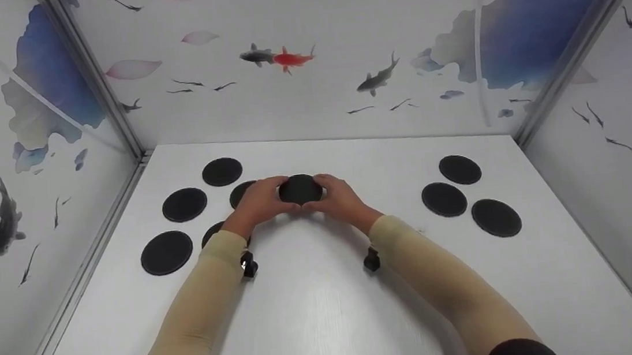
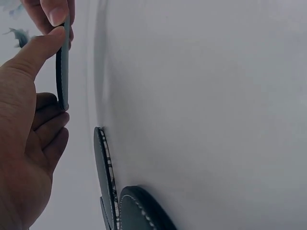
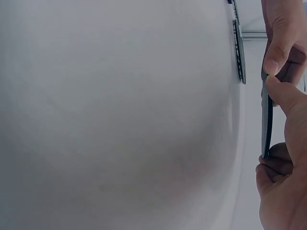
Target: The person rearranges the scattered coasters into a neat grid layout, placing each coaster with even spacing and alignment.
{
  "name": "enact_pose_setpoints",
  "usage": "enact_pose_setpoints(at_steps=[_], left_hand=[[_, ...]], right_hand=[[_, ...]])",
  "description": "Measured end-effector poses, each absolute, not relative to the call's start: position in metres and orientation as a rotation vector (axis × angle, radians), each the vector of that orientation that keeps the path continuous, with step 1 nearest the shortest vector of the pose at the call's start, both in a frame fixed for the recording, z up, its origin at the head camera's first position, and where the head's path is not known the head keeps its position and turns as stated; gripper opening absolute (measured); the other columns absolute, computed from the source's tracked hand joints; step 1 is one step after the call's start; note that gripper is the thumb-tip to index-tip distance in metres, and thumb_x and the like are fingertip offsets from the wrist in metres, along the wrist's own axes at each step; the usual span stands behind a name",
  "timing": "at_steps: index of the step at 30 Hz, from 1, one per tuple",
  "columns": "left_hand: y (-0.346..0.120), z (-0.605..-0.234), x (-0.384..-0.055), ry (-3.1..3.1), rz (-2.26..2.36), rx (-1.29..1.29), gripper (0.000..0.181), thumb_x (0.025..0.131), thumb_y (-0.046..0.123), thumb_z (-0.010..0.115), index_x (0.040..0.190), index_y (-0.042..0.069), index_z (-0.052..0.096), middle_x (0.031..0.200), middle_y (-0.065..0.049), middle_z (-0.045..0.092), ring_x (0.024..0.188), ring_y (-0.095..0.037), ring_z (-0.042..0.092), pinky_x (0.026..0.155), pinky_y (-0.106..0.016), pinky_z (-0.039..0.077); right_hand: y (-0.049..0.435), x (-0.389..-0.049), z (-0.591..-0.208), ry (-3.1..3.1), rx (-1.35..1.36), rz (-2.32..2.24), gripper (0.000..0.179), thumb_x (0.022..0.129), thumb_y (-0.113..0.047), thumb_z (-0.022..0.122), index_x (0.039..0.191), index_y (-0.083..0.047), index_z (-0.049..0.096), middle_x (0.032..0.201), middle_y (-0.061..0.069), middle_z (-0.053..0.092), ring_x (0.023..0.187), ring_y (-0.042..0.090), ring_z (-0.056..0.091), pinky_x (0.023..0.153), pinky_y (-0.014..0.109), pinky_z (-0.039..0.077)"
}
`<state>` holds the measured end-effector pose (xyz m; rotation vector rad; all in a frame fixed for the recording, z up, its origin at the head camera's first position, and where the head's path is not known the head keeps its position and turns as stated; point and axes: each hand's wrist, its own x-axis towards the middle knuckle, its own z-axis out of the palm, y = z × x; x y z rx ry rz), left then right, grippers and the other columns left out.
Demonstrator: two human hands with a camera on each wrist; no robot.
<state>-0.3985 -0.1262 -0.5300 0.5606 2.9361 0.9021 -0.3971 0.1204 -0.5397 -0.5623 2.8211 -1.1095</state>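
Over the far half of the table [image 1: 317, 311], left hand [image 1: 263, 200] is partly closed, thumb at the near edge and fingers round the side, gripping a black disc [image 1: 300, 189]; right hand [image 1: 343, 196] mirrors it, thumb tips meeting. That disc sits roughly level and off the surface, going by both wrist views. Step in hand, I'd judge: a two-hand hold on one disc, not yet set down. Next move probably calls for keeping it level, and for a firm pinch on one side before the other lets go. Just beside the left hand, one half-hidden disc [image 1: 238, 193]; nearer, another disc [image 1: 211, 231] peeks out by the left sleeve [image 1: 189, 305]. Further left, a loose trio [image 1: 184, 204] lies flat. Well apart on the right, a closer trio [image 1: 444, 199], also flat, right hand not touching it. Small black gadgets [image 1: 371, 259] show at both cuffs. Beyond the table, a wall [image 1: 315, 108] with printed fish [image 1: 291, 58].
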Motion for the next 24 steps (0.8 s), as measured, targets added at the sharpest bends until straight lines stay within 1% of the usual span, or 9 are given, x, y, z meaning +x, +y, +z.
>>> enact_pose_setpoints(at_steps=[4, 8, 12, 19, 22, 24], left_hand=[[-0.126, -0.535, -0.4, 2.908, 0.907, 0.541, 0.082, 0.09, 0.044, 0.093, 0.157, 0.009, 0.061, 0.155, -0.011, 0.065, 0.145, -0.032, 0.059, 0.123, -0.051, 0.044], [-0.125, -0.536, -0.401, 2.89, 0.921, 0.53, 0.078, 0.089, 0.042, 0.094, 0.154, 0.009, 0.064, 0.152, -0.011, 0.067, 0.143, -0.033, 0.06, 0.122, -0.052, 0.044], [-0.125, -0.538, -0.404, 2.885, 0.917, 0.534, 0.077, 0.09, 0.041, 0.094, 0.153, 0.009, 0.064, 0.152, -0.011, 0.067, 0.144, -0.033, 0.059, 0.123, -0.051, 0.043], [-0.125, -0.546, -0.408, 2.885, 0.906, 0.55, 0.077, 0.088, 0.043, 0.095, 0.152, 0.011, 0.066, 0.149, -0.01, 0.069, 0.14, -0.031, 0.061, 0.121, -0.05, 0.044], [-0.125, -0.547, -0.41, 2.887, 0.901, 0.553, 0.076, 0.088, 0.043, 0.095, 0.15, 0.012, 0.067, 0.147, -0.008, 0.069, 0.139, -0.03, 0.062, 0.121, -0.049, 0.044], [-0.125, -0.547, -0.412, 2.888, 0.89, 0.546, 0.075, 0.088, 0.043, 0.095, 0.15, 0.014, 0.067, 0.147, -0.008, 0.07, 0.14, -0.03, 0.062, 0.122, -0.048, 0.044]], right_hand=[[0.118, -0.4, -0.543, 2.804, -0.542, -1.094, 0.079, 0.094, -0.043, 0.091, 0.158, -0.007, 0.06, 0.167, 0.016, 0.051, 0.157, 0.033, 0.045, 0.129, 0.047, 0.035], [0.116, -0.404, -0.547, 2.805, -0.546, -1.065, 0.076, 0.094, -0.039, 0.091, 0.155, -0.005, 0.062, 0.164, 0.016, 0.055, 0.154, 0.033, 0.049, 0.128, 0.046, 0.037], [0.114, -0.407, -0.55, 2.816, -0.55, -1.044, 0.072, 0.094, -0.037, 0.092, 0.153, -0.004, 0.063, 0.161, 0.016, 0.058, 0.151, 0.032, 0.052, 0.126, 0.045, 0.039], [0.112, -0.408, -0.553, 2.787, -0.504, -1.053, 0.072, 0.094, -0.035, 0.093, 0.153, -0.006, 0.064, 0.162, 0.015, 0.057, 0.153, 0.031, 0.05, 0.128, 0.045, 0.037], [0.112, -0.409, -0.553, 2.782, -0.479, -1.042, 0.074, 0.093, -0.037, 0.093, 0.155, -0.007, 0.063, 0.165, 0.015, 0.054, 0.155, 0.032, 0.048, 0.128, 0.046, 0.036], [0.112, -0.409, -0.552, 2.781, -0.471, -1.034, 0.075, 0.093, -0.038, 0.093, 0.155, -0.008, 0.063, 0.164, 0.014, 0.055, 0.154, 0.031, 0.049, 0.128, 0.045, 0.037]])
